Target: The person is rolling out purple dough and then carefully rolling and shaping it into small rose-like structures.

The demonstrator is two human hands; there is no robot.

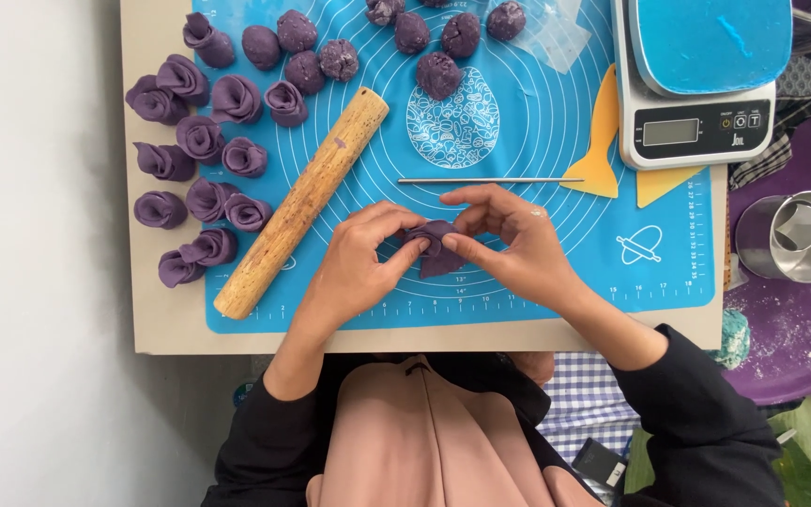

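While it lies just right of the rolling pin (302,201), the purple dough piece (436,252) points toward the person; left hand (360,255) and right hand (509,240) curl inward, fingertips pinching its upper folds.

grey rectangular scale screen (670,131) top right, beside three small buttons (740,121)

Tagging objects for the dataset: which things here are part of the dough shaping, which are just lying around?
In use: left hand, right hand, purple dough piece, blue mat.
Idle: rolling pin, scale, yellow scraper, metal rod, steel cutter.
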